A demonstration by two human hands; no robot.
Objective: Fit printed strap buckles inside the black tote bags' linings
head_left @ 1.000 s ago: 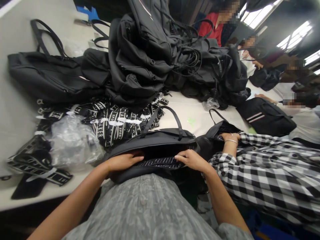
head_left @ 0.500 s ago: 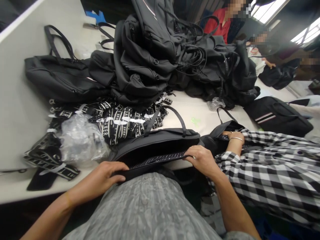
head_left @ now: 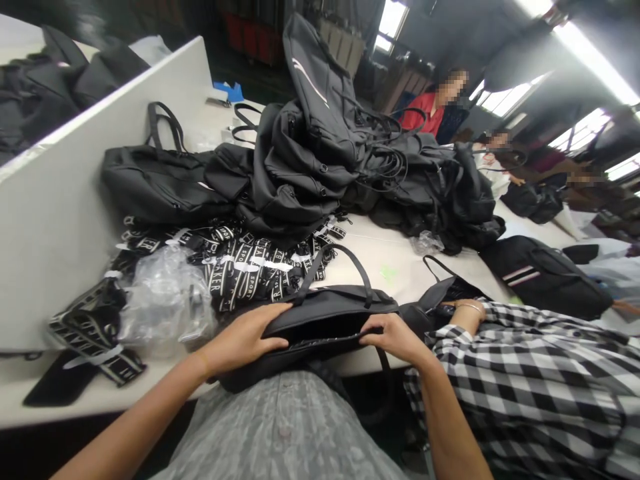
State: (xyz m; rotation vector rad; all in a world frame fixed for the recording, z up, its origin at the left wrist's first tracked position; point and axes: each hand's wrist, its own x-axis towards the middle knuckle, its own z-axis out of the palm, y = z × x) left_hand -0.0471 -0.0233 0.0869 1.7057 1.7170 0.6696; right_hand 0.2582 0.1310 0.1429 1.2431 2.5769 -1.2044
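A black bag [head_left: 340,300] with a raised carry handle lies at the table's front edge against my body. Its long top opening gapes, dark inside, with a strip of patterned lining at the near edge. My left hand [head_left: 250,337] rests over the bag's left end, fingers stretched towards the far side of the opening and thumb apart on the near side. Between thumb and fingers, my right hand [head_left: 393,337] pinches the near edge of the opening towards its right end. Left of the bag lie bundled black-and-white lettered straps [head_left: 245,267] and a crumpled clear plastic bag [head_left: 165,300].
Black bags [head_left: 300,160] are heaped behind. A white partition [head_left: 100,167] rises at left. Close on my right, a co-worker in a checked sleeve [head_left: 510,340] handles another black bag [head_left: 425,307]. A striped black bag [head_left: 545,277] lies farther right. More people stand beyond.
The camera has tilted upward. My left hand has gone from the near edge to lie across the bag's left end. The opening looks narrower; my right hand still holds the near edge.
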